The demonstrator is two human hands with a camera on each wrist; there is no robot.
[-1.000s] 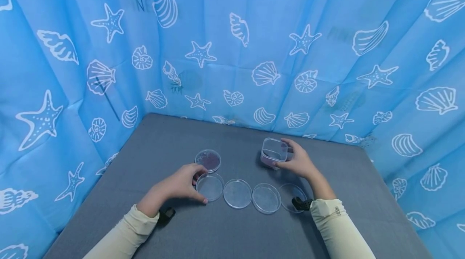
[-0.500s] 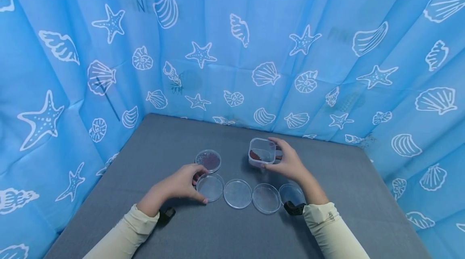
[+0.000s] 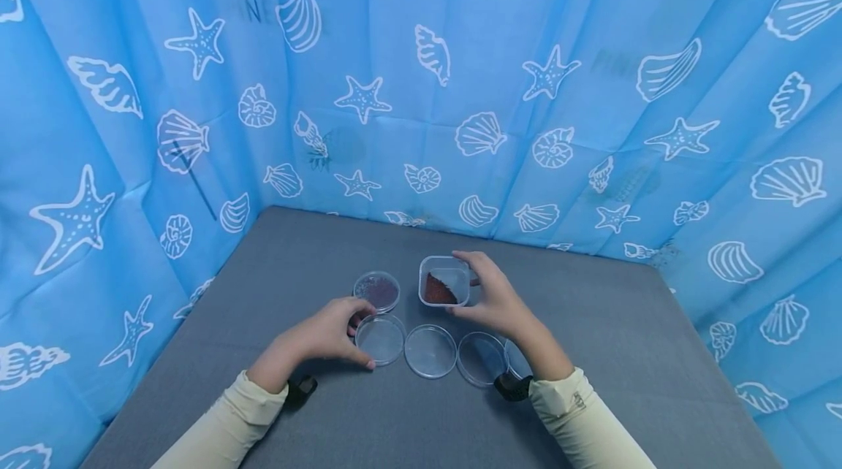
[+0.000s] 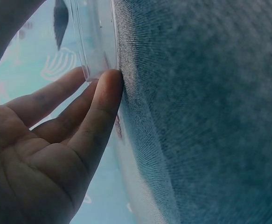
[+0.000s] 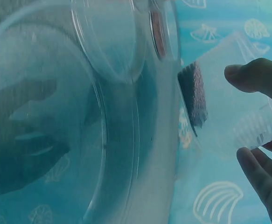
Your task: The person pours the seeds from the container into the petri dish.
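My right hand [image 3: 495,301] grips a clear square plastic box [image 3: 454,270] by its right side, thumb toward me. Dark red granules [image 3: 438,289] lie heaped along the box's lower left; in the right wrist view the box [image 5: 229,88] is tilted with the granules [image 5: 195,95] at its low side. My left hand [image 3: 332,332] holds the leftmost clear petri dish [image 3: 380,340] between thumb and fingers at its left edge. In the left wrist view fingertips touch the wall of that dish [image 4: 96,42], which stands on the cloth. Nothing shows inside it.
To the right of the held dish stand more clear petri dishes in a row: a second [image 3: 430,351], a third [image 3: 476,358] and a fourth [image 3: 517,359], partly behind my right wrist. Behind stands a dish [image 3: 397,296] with dark red granules. A blue shell-patterned curtain [image 3: 421,126] borders the grey table [image 3: 395,418].
My right hand has carried the box leftward above the table, tilting it so the granules inside come into view. The left hand and the dishes have stayed in place.
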